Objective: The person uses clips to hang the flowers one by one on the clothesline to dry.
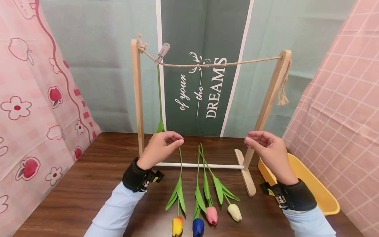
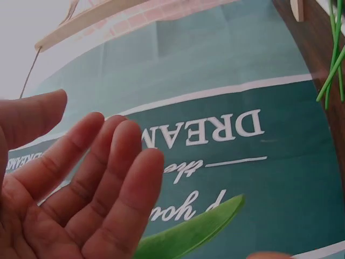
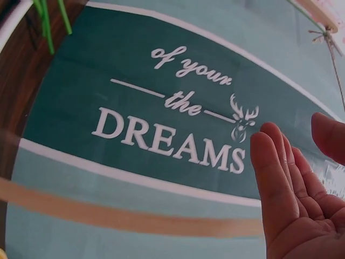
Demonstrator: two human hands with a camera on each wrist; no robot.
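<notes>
1. A pale green backdrop (image 1: 97, 65) hangs behind, its dark panel (image 1: 204, 19) lettered "of your the DREAMS".
2. Fruit-and-flower cloth (image 1: 38, 105) hangs at left.
3. White-gridded pink cloth (image 1: 334, 98) hangs at right.
4. The bench (image 1: 86, 181) is brown wood-grain.

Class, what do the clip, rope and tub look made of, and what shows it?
Clip: probably plastic, smooth grey, its slotted body looking moulded.
Rope: likely natural fibre, perhaps jute, matt tan, twisted, with a frayed end.
Tub: seemingly plastic, smooth, evenly yellow, rounded corner.

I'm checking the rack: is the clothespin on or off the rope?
On: the clothespin is clipped to the rope near the left post, green stem below.
</notes>
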